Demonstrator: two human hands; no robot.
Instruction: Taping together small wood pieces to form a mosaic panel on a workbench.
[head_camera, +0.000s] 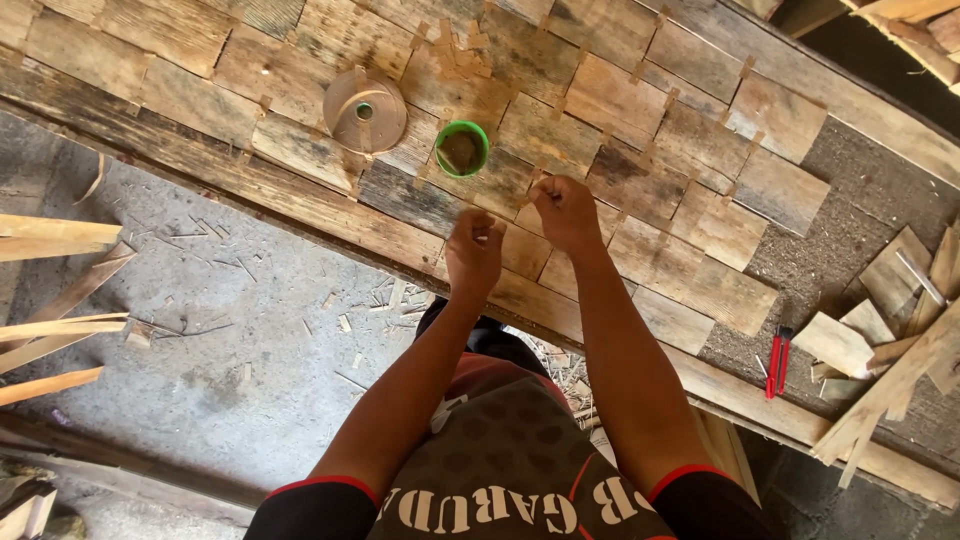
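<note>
Both my hands hover over a panel of weathered wooden tiles (640, 110) laid in rows with small wooden spacer chips between them. My left hand (474, 250) is curled, fingers pinched together near the panel's front edge. My right hand (563, 212) is also closed, pressing down at a joint between tiles; whatever small piece it pinches is hidden by the fingers. A green cup (462, 149) stands on the tiles just beyond my left hand. Left of the cup lies a round tape roll (364, 110).
A small heap of wooden spacer chips (458, 55) lies behind the cup. Loose wood offcuts (880, 350) and a red-handled tool (777, 362) sit at the right. Wood strips (50, 240) jut in from the left above a grey concrete floor (220, 340) strewn with splinters.
</note>
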